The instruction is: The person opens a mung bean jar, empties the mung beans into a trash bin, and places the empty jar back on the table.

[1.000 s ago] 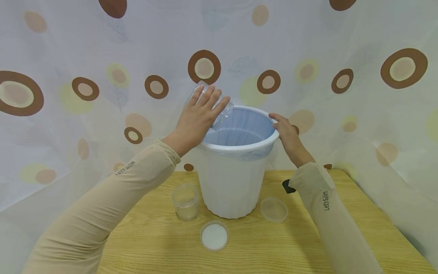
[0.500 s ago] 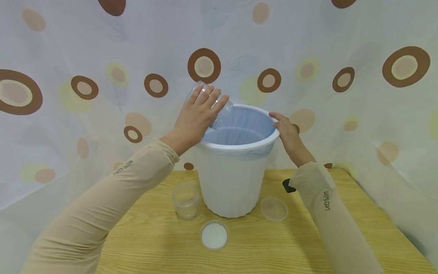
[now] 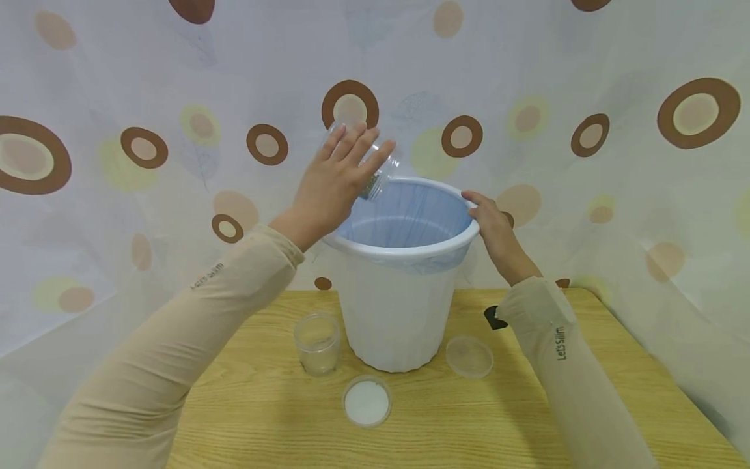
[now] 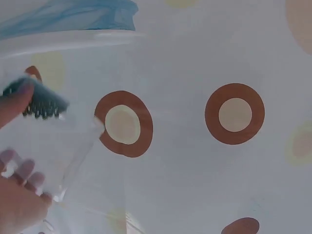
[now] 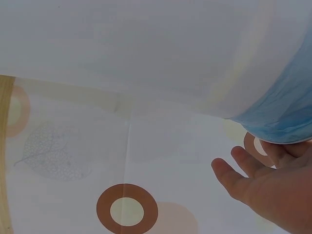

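Note:
In the head view my left hand (image 3: pixel 334 179) grips a clear jar (image 3: pixel 383 166), tilted mouth-down above the left part of a white trash bin (image 3: pixel 392 312). Small dark grains (image 4: pixel 46 100) lie in the jar near its mouth in the left wrist view. A blue plastic liner (image 3: pixel 410 212) covers the bin's inside and folds over its rim. My right hand (image 3: pixel 495 234) holds the rim at the right; in the right wrist view some of its fingers (image 5: pixel 229 178) stand away from the bin wall.
The bin stands on a wooden table (image 3: pixel 263 417). Around its base are a clear open jar (image 3: pixel 318 345), a clear round lid (image 3: pixel 469 357) and a round white-centred lid (image 3: pixel 366 402). A small black object (image 3: pixel 495 318) lies near my right sleeve. A patterned curtain (image 3: pixel 375 52) hangs behind.
My left hand has lifted the jar a little, away from the bin's rim. Dark grains now show near its mouth. The right hand stays on the rim.

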Available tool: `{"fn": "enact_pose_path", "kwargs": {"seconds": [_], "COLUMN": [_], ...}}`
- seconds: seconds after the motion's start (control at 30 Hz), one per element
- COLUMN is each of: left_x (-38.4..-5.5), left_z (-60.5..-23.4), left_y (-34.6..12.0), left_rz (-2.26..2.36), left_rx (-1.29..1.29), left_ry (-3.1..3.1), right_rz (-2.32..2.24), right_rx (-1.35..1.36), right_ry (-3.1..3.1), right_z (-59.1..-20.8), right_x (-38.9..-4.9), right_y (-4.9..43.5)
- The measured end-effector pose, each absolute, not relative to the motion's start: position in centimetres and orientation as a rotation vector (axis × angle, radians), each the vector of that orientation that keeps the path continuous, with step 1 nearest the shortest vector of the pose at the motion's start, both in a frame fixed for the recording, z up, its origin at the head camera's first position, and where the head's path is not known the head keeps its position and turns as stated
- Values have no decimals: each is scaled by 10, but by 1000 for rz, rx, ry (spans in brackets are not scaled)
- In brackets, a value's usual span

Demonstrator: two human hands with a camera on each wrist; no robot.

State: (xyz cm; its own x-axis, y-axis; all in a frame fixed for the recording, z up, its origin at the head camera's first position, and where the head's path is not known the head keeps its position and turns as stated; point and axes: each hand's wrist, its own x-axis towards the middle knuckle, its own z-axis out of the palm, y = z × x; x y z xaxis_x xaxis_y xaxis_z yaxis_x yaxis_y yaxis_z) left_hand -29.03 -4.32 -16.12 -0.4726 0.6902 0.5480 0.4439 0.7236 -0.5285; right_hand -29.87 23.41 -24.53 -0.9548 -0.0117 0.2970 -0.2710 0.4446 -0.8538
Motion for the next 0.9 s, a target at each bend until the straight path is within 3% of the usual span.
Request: {"fn": "enact_pose_path", "kwargs": {"seconds": [0.43,0.9], "left_x": [-291,-293], "left_z": [-164,-162], "left_y": [-44,-40], "left_rz": [447,391], "left_rx": [-934,-856], "left_ry": [-2241,-2181], "right_rz": [1426,1388], "right_rx": [38,51], "right_ry": [-2601,-2627], "right_z": [-227,-228], "right_x": [-314,-314], "right_y": [228,229]}}
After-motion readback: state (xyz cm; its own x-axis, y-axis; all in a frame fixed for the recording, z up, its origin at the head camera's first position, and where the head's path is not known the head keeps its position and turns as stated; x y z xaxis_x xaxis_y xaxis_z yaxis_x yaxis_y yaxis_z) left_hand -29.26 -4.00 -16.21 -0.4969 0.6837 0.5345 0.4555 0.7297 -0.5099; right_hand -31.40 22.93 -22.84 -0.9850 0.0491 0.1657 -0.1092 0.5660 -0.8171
